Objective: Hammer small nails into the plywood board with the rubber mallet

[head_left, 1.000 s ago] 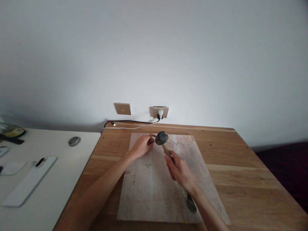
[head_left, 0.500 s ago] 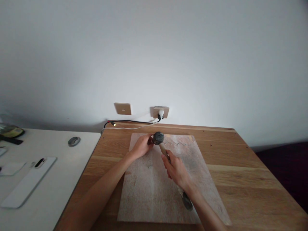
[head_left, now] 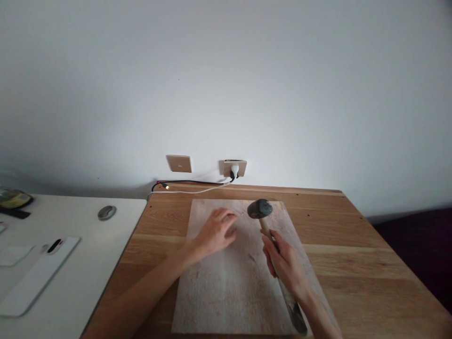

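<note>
My right hand [head_left: 284,261] is wrapped around the wooden handle of a mallet [head_left: 260,209]. The mallet's dark, blocky head is raised over the far right part of a worn, pale board [head_left: 212,301]. To the left of it, my left hand [head_left: 216,231] hovers over the board, slightly blurred, with curved fingers and the thumb apart; I see nothing in it. A small thin piece, perhaps a nail [head_left: 252,258], lies on the board between my hands. Another tiny piece [head_left: 242,214] shows near the left fingertips, too small to make out.
The board lies on a wooden table [head_left: 353,263] against a white wall. A white table [head_left: 88,263] adjoins on the left, with a phone [head_left: 42,275] and a roll of tape [head_left: 107,213]. Cables [head_left: 197,181] run along the back edge to a wall socket [head_left: 240,165].
My right hand has drawn the mallet to the right and nearer, away from my left hand. My left hand has shifted slightly nearer and right, and its fingers have opened.
</note>
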`<state>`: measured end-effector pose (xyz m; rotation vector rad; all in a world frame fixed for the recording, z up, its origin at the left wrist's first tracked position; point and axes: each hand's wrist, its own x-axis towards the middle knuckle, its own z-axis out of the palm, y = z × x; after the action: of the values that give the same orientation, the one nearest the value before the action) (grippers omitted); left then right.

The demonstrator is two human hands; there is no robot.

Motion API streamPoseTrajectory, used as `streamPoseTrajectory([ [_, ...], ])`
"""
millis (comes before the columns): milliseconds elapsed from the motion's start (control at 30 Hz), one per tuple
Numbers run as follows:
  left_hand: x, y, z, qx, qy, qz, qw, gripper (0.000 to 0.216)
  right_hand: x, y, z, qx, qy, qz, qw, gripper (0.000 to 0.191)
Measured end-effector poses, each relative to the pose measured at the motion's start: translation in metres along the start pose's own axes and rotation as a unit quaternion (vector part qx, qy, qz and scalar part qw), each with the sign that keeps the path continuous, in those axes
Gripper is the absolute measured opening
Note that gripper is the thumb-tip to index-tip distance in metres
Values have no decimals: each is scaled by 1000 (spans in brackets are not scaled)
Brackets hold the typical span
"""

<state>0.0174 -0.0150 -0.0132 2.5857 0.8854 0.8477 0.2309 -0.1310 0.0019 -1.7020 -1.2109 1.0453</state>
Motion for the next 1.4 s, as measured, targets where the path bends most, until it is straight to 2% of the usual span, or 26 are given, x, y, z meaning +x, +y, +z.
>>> streamPoseTrajectory([
  [67, -4, 29, -1, 69, -93, 160, 980, 17, -5, 5, -11, 2, 33, 5, 999, 47],
  [133, -8, 53, 4, 124, -125, 245, 953, 23, -9, 8, -18, 3, 49, 14, 999, 47],
  [267, -13, 78, 26, 165, -99, 279, 941, 36, -15, 8, -21, 15, 47, 35, 998, 52],
  [367, -13, 74, 32, 146, -93, 289, 942, 34, -19, 4, -19, 14, 43, 37, 998, 58],
  [433, -9, 60, 24, 102, -113, 261, 953, 29, -20, 2, -17, 11, 35, 39, 999, 60],
  [500, -5, 38, 10, 50, -121, 189, 973, 22, -21, 2, -15, 7, 22, 35, 999, 59],
  [567, 0, 9, -4, 5, -71, 45, 996, 16, -21, 4, -12, 7, 10, 30, 999, 56],
  [667, 3, -33, -15, -12, 8, -86, 996, 12, -19, 10, -4, 16, -6, 32, 999, 53],
  [733, 3, -52, -15, -44, 36, -143, 988, 11, -19, 12, 0, 22, -17, 34, 999, 54],
  [867, -2, -67, -6, -97, 17, -156, 983, 11, -18, 9, 7, 28, -34, 24, 999, 60],
  [1200, -4, -64, -5, -74, -4, -130, 989, 7, -17, 9, 14, 30, -47, 9, 998, 58],
  [1400, -5, -67, 0, -118, 4, -150, 982, 8, -5, -7, 22, 24, -72, -9, 997, 51],
])
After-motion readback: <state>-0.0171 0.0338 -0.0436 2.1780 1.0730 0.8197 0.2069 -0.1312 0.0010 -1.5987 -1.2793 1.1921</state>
